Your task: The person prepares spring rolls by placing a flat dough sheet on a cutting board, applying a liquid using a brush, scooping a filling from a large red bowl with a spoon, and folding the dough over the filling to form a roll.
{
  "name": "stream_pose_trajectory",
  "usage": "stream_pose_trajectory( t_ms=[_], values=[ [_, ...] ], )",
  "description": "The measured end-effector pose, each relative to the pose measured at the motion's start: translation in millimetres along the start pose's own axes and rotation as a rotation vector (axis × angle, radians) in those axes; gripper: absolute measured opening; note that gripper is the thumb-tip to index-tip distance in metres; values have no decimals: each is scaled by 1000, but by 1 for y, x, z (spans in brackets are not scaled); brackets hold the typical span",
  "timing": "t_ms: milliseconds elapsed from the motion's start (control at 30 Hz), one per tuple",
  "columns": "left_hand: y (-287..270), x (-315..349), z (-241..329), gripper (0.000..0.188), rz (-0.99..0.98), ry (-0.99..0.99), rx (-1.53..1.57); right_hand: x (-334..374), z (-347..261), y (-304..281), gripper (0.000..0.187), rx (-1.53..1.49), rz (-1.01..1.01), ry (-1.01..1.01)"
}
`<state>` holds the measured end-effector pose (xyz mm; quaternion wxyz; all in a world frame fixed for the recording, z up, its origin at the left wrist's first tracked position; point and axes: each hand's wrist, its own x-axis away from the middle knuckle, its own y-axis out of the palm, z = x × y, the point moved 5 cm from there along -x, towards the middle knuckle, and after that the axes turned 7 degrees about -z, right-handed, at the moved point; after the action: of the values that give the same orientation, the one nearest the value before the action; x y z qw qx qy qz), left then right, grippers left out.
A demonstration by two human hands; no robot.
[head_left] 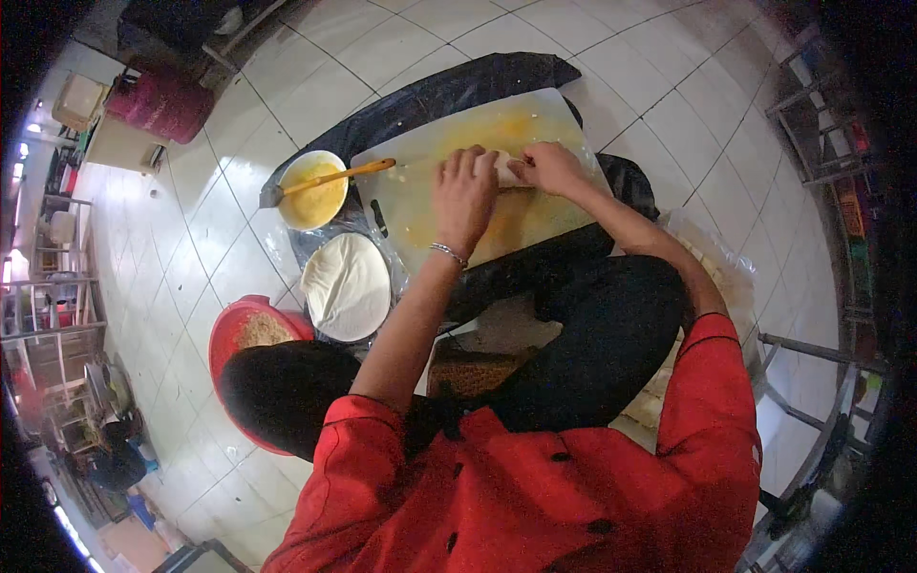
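Observation:
A pale rolled-up wrapper (501, 168) lies on a whitish cutting board (435, 143) smeared with yellow. My left hand (465, 196) has its fingers curled over the left end of the roll. At the other end my right hand (552, 170) pinches it with bent fingers. What is inside the roll is hidden. To the left of the board stands a white bowl (330, 205) of yellow liquid. A brush with a wooden handle (353, 172) rests across its rim, its bristle end sticking out to the left. Below that, thin round white wrappers (346, 286) lie on a plate.
Under the board is a black plastic sheet (430, 100) on the tiled floor. A red basin (229, 329) with a crumbly, pale-brown filling stands by my left knee. At my right lies a clear plastic bag (712, 244) of pale contents. Metal racks stand at both sides.

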<state>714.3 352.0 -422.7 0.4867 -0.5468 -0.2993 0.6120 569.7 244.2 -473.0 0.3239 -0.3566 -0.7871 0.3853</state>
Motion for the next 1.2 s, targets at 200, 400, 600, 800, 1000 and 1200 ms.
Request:
stream_pose_trajectory(
  t_ms=[200, 400, 600, 800, 1000, 1200],
  values=[
    [41, 23, -7, 43, -133, 127, 71, 13, -12, -15, 35, 7, 19, 35],
    [60, 34, -10, 54, -204, 91, -37, 46, -34, -2, 49, 422, 306, -485],
    [67, 44, -13, 61, -221, 9, -36, 57, -36, 23, 67, 540, 196, -528],
    [53, 50, -13, 62, -204, -71, -41, 63, -33, 27, 69, 530, 159, -490],
    [40, 54, -12, 66, -201, -146, -40, 68, -28, 22, 67, 552, 159, -464],
    [27, 60, -18, 68, -200, -258, -96, 71, -29, -6, 57, 607, 173, -488]
  ],
)
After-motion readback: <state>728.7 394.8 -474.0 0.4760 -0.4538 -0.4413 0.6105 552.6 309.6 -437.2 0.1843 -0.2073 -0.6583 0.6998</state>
